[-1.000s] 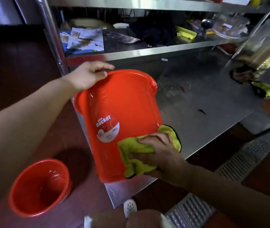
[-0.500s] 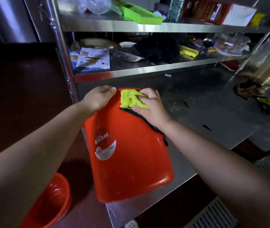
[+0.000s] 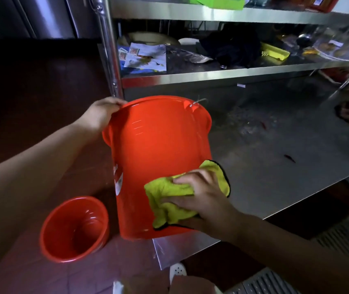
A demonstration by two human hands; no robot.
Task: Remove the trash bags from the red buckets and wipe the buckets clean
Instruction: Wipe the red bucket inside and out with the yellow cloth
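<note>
1. Large red plastic bucket (image 3: 154, 158): tilted, its base near the front corner of the stainless steel counter (image 3: 275, 166).
2. Left hand (image 3: 99, 115): fingers curled over the bucket's rim.
3. Right hand (image 3: 203, 194): fingers bent, pressing and gripping a crumpled yellow-green microfibre cloth (image 3: 169, 200) against the bucket's lower wall.
4. Smaller red plastic bucket (image 3: 73, 228): upright on the floor, beside the large one.
</note>
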